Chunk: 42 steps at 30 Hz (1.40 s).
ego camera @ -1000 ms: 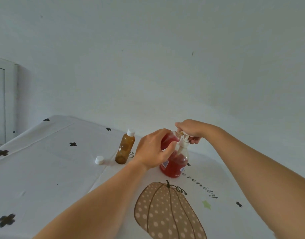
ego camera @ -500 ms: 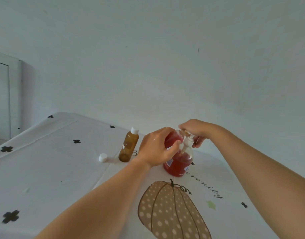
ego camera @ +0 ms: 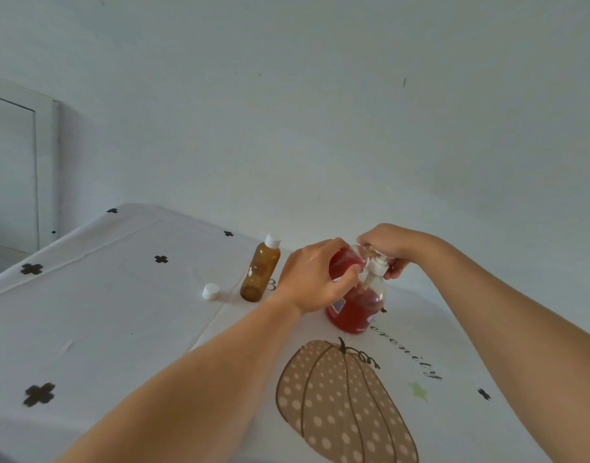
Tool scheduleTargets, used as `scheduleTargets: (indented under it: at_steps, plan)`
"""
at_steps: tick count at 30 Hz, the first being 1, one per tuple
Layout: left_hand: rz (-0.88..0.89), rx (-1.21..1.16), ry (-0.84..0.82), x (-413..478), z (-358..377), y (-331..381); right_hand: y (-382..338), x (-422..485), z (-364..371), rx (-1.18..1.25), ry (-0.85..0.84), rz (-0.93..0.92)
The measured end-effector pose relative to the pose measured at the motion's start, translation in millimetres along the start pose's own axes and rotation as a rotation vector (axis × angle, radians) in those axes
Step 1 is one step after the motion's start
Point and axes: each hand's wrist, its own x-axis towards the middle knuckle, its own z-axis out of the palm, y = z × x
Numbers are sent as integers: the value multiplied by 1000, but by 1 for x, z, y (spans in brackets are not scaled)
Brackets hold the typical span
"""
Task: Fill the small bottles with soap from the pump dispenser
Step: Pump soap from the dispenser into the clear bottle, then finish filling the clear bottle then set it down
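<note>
A clear pump dispenser (ego camera: 355, 310) half full of red soap stands on the table, right of centre. My right hand (ego camera: 392, 245) sits on top of it with its fingers curled over the white pump head (ego camera: 375, 267). My left hand (ego camera: 312, 279) grips a small clear bottle (ego camera: 342, 262) holding red soap and keeps it tilted with its mouth at the pump's nozzle; most of that bottle is hidden by my fingers. To the left, a small brown bottle (ego camera: 260, 274) with a white cap stands by itself.
A loose white cap (ego camera: 210, 291) lies on the cloth just left of the brown bottle. The white tablecloth (ego camera: 119, 312) has black crosses and a dotted pumpkin print (ego camera: 343, 406) close to me. A wall rises right behind the table.
The view has drifted a little, shifting everything slightly right. Both hands stay at the pump with the small bottle under the nozzle.
</note>
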Motion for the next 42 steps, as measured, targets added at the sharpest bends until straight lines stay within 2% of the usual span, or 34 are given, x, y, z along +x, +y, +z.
scheduleTargets:
  at_steps: [4, 11, 15, 17, 19, 21, 24, 27, 30, 32, 34, 38, 42]
  plan:
    - [7, -12, 1, 1, -2, 3, -2, -4, -9, 4, -39, 0]
    - [-16, -8, -9, -1, 1, 0, 1, -3, 5, 28, -10, 20]
    - [-36, -34, -4, -1, 0, 4, 7, -5, -2, 171, 0, -20]
    - [-73, -86, 11, 0, -1, 4, 14, -5, -9, 332, 85, -34]
    - [-147, -129, 32, 0, -3, 6, 28, -4, -11, 576, 238, -61]
    - [-248, -191, 68, 0, -2, 12, 46, -9, -2, 786, 515, -147]
    - [-311, -263, 152, 4, 1, 19, 66, -33, 33, 873, 923, -365]
    - [-266, -216, 252, 10, 3, 32, 72, -54, 75, 854, 1052, -554]
    - [-188, -267, 360, 16, -1, 52, 72, -51, 104, 741, 1097, -615]
    - [-139, -334, 387, 22, -4, 68, 74, -50, 110, 772, 1113, -666]
    - [-97, -384, 352, 26, -7, 87, 72, -54, 112, 814, 1115, -755]
    - [-87, -422, 111, 30, -7, 124, 64, -63, 116, 786, 1020, -867]
    - [-112, -427, -86, 35, -1, 153, 68, -65, 110, 886, 1037, -868]
